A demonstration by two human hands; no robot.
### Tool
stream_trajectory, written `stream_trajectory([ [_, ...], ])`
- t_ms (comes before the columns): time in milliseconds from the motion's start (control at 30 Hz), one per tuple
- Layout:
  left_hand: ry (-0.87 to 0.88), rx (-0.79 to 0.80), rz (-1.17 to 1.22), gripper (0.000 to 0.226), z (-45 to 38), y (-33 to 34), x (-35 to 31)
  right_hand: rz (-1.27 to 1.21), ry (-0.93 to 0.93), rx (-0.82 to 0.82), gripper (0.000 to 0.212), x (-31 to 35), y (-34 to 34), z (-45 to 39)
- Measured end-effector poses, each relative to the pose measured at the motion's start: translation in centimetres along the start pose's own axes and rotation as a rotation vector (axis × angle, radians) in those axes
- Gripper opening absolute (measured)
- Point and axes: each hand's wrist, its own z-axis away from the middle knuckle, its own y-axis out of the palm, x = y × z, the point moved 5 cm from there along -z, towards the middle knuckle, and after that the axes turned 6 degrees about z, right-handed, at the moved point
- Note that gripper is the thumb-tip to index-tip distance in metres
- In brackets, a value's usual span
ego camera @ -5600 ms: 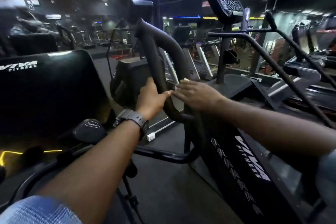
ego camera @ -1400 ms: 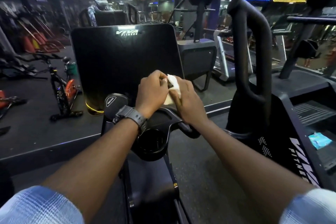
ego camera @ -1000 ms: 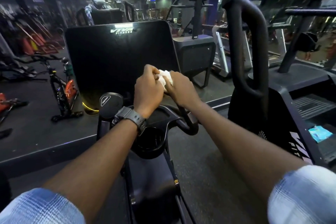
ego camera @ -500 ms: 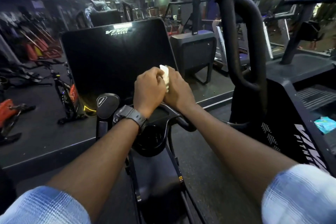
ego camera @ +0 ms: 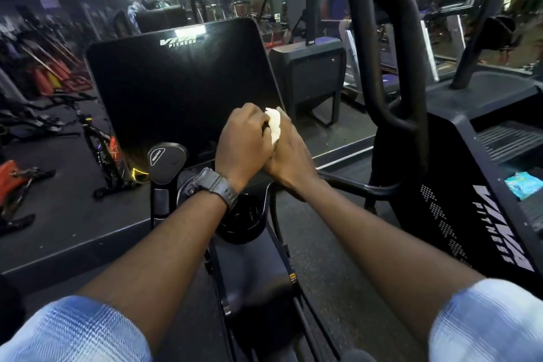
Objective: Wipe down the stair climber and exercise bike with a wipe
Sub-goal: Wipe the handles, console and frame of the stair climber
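Wipe (ego camera: 274,126): a small white wad, it sits pinched between the person's two hands, raised above the exercise bike's handlebar (ego camera: 352,185) and in front of its dark console screen (ego camera: 182,88). It touches no machine surface at this moment.

Risk comes first from the wipe itself. It looks crumpled into a tight ball, so if it goes to the bike like this only a small patch would meet the bar and much of the grime could be missed; the hands seem to be refolding or turning it, which would answer that. A loose pinch during the refold could let it drop to the floor between the bike and the stair climber (ego camera: 458,185), just to the right. The glossy screen is likely to show streaks if the wipe is dragged across it too wet or bunched. A blue packet (ego camera: 521,185) lies on the climber's steps, apart from the hands.

As to the grip: the left hand (ego camera: 242,144), with a black watch (ego camera: 210,185) at its wrist, is curled with its fingers closed on the wipe's left side. The right hand (ego camera: 289,153) lies against it, fingers folded round the wipe's lower edge, so both hands grasp the same wad and only its top shows.
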Motion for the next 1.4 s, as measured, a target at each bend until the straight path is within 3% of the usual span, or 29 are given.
stream_trajectory([
  [233, 0.02, 0.082, -0.007, 0.036, 1.5, 0.9, -0.6, 0.087, 0.003, 0.039, 0.106, -4.9, 0.6, 5.4],
  [333, -0.009, 0.043, 0.022, 0.031, 1.5, 0.7, -0.8, 0.097, 0.031, 0.037, 0.095, -4.8, 0.7, 3.9],
  [467, -0.078, -0.054, 0.111, 0.027, 0.6, -0.4, -0.8, 0.029, -0.018, 0.086, 0.103, -2.7, 0.4, 0.4],
  [667, -0.076, -0.016, 0.153, 0.025, 1.0, -0.1, -0.5, 0.028, 0.007, 0.005, 0.076, -5.5, 1.3, 4.7],
  [767, -0.079, -0.024, 0.142, 0.026, 1.0, -0.1, -0.4, 0.045, 0.079, 0.015, 0.085, -6.0, 1.5, 5.5],
  [867, -0.1, -0.034, 0.137, 0.025, 1.1, 0.1, -0.3, 0.009, 0.048, 0.052, 0.113, -3.2, 0.7, 3.1],
  [967, -0.115, -0.03, 0.128, 0.024, 1.2, 0.2, -0.4, 0.007, -0.042, 0.08, 0.113, -0.3, 0.0, 0.8],
  [1133, -0.1, -0.01, 0.148, 0.024, 1.0, 0.0, 0.0, 0.046, -0.064, 0.179, 0.137, -3.5, 0.1, 4.5],
  [1267, -0.099, -0.017, 0.152, 0.023, 1.0, 0.1, 0.1, -0.072, 0.027, 0.334, 0.132, -5.7, 0.1, 6.1],
  [1400, -0.114, -0.031, 0.122, 0.023, 1.1, 0.4, -0.4, -0.118, -0.053, 0.349, 0.121, -2.8, -0.4, 2.8],
])
